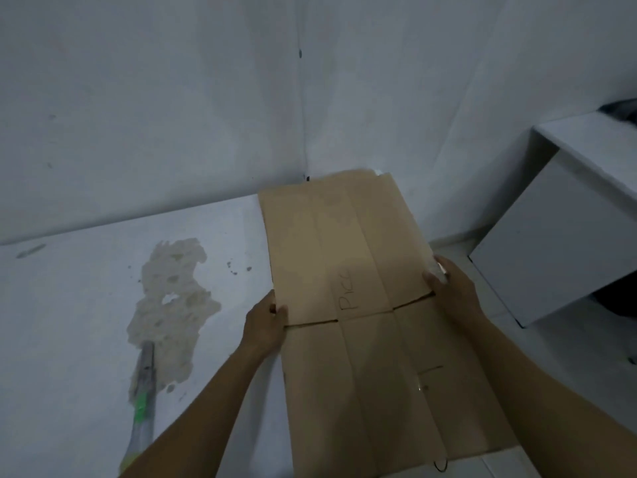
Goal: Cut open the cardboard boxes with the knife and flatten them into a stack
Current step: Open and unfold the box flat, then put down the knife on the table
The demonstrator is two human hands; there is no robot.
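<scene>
Handwriting, roughly "Pice", marks the flattened cardboard box [344,243], its left edge pinched by the left hand [265,326] and its right edge gripped by the right hand [451,288].

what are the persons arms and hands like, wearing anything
The left hand and right hand are bare: no gloves, rings or watch in view. The forearms are bare too, with no sleeve reaching into the frame.
</scene>
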